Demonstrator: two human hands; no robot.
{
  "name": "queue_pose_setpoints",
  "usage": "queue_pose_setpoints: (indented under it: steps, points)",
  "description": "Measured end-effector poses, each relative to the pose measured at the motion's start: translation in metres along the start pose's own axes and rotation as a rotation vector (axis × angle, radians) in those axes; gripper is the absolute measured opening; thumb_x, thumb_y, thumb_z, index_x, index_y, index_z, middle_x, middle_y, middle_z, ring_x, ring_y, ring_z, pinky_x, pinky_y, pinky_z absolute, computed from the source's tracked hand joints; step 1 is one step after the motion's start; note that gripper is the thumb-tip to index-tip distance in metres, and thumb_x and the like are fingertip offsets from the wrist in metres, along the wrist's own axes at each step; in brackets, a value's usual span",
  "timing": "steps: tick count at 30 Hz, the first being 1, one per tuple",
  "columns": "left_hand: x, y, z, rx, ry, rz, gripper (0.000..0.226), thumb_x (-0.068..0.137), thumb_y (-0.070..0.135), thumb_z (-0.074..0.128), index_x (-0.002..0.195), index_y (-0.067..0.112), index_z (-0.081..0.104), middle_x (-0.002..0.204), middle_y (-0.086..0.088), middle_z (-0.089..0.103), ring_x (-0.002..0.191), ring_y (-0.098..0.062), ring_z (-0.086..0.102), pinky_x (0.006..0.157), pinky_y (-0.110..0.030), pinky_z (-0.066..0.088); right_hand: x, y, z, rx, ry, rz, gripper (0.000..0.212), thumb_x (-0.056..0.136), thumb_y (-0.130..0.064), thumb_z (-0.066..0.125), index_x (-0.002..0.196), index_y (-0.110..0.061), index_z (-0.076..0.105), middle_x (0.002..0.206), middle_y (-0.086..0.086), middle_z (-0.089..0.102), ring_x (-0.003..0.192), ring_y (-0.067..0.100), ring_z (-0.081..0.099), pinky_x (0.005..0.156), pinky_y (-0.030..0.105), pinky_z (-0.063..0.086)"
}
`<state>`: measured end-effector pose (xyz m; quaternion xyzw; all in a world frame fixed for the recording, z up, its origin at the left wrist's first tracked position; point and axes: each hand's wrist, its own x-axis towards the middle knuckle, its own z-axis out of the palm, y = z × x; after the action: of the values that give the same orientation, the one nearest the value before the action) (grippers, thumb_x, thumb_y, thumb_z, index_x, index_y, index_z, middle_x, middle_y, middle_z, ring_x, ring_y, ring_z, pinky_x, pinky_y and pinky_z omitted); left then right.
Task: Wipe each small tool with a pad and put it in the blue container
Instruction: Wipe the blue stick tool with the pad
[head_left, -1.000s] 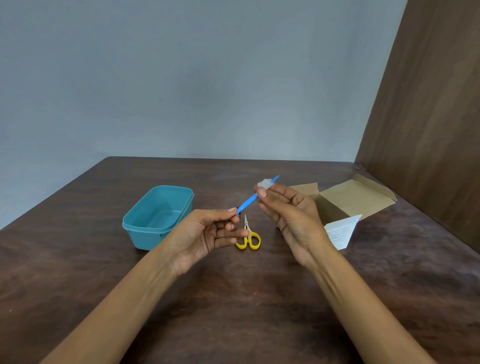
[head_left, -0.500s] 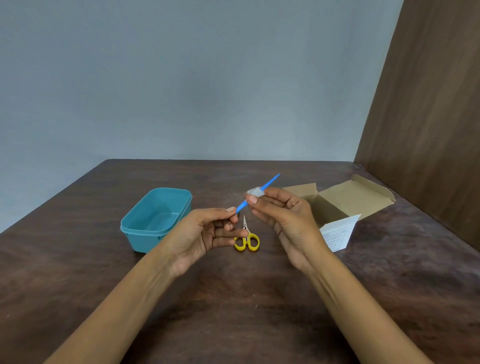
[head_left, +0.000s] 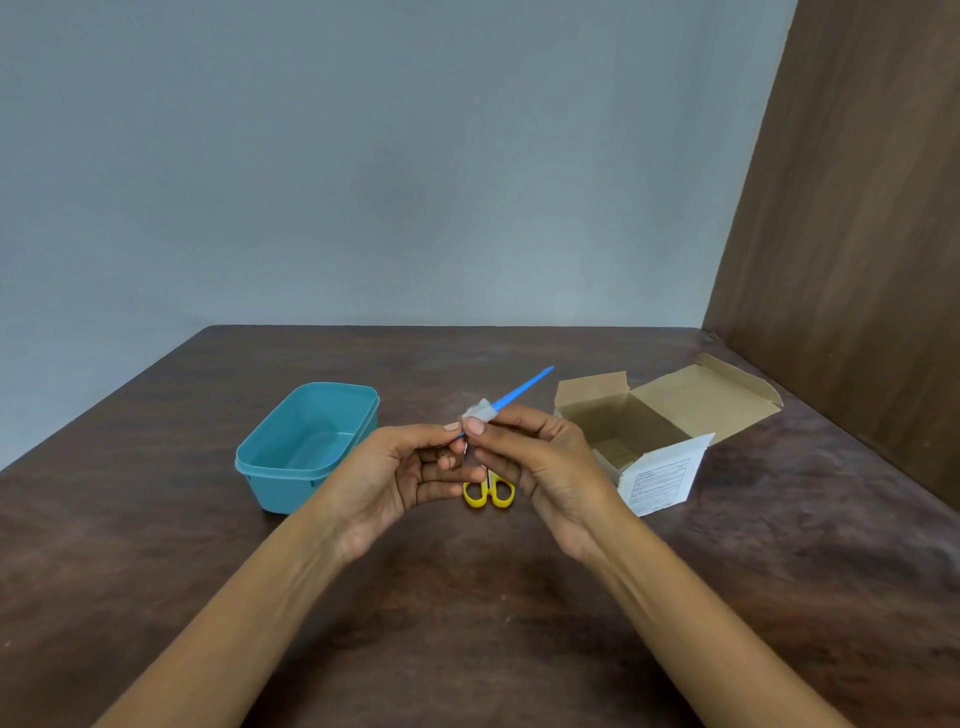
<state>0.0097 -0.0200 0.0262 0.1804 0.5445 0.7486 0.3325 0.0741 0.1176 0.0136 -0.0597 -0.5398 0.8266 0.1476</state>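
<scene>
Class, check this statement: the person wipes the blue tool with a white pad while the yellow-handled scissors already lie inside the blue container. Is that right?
Not quite. The head view shows the yellow-handled scissors lying on the table, beside the blue container, not in it. The rest holds: the right hand wraps a white pad round the blue tool.

My view is evenly, softly lit and fairly sharp. The dark surface carries faint sheen and soft shadows. Wide-angle distortion bends the edges; the wall dims toward corners.
</scene>
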Motion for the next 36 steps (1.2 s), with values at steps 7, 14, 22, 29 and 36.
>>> queue_pose_setpoints:
  steps: [7, 14, 22, 29, 36]
  points:
    - [0.002, 0.0, -0.001, -0.018, 0.015, -0.015, 0.025, 0.087, 0.011, 0.053, 0.064, 0.004, 0.06, 0.049, -0.001, 0.054, 0.057, -0.017, 0.07, 0.047, -0.019, 0.054, 0.004, -0.021, -0.013, 0.191, 0.117, -0.1, 0.026, 0.062, -0.01, 0.073, 0.088, -0.003, 0.071, 0.083, 0.002, 0.075, 0.079, 0.005, 0.069, 0.068, 0.015, 0.054]
    - [0.003, 0.001, -0.004, -0.035, 0.055, -0.036, 0.022, 0.088, 0.01, 0.053, 0.067, 0.003, 0.059, 0.048, -0.002, 0.055, 0.055, -0.017, 0.07, 0.046, -0.018, 0.054, 0.001, -0.009, -0.004, 0.091, 0.049, -0.034, 0.015, 0.062, -0.01, 0.073, 0.077, -0.009, 0.075, 0.084, 0.004, 0.075, 0.074, 0.008, 0.069, 0.071, 0.018, 0.056]
    - [0.005, -0.003, -0.005, -0.016, 0.055, -0.035, 0.018, 0.08, 0.012, 0.058, 0.064, 0.004, 0.061, 0.049, -0.002, 0.055, 0.056, -0.017, 0.07, 0.047, -0.019, 0.055, -0.001, -0.005, -0.002, 0.081, 0.02, -0.001, 0.008, 0.074, -0.001, 0.07, 0.081, -0.005, 0.072, 0.085, 0.003, 0.074, 0.077, 0.01, 0.068, 0.071, 0.019, 0.057]
    - [0.007, -0.004, -0.004, -0.024, 0.047, -0.043, 0.018, 0.08, 0.012, 0.058, 0.064, 0.004, 0.062, 0.05, -0.002, 0.056, 0.056, -0.017, 0.07, 0.047, -0.019, 0.055, 0.0, -0.008, -0.004, 0.045, 0.018, -0.009, 0.007, 0.076, 0.0, 0.069, 0.078, -0.006, 0.071, 0.091, 0.006, 0.074, 0.081, 0.011, 0.069, 0.069, 0.018, 0.056]
    - [0.006, -0.003, -0.005, -0.061, 0.055, -0.053, 0.016, 0.083, 0.011, 0.056, 0.07, 0.003, 0.061, 0.05, -0.001, 0.058, 0.058, -0.017, 0.071, 0.047, -0.018, 0.055, 0.0, -0.018, -0.007, 0.018, -0.026, -0.072, 0.017, 0.078, -0.014, 0.067, 0.092, -0.006, 0.072, 0.098, 0.007, 0.074, 0.089, 0.009, 0.068, 0.076, 0.019, 0.055]
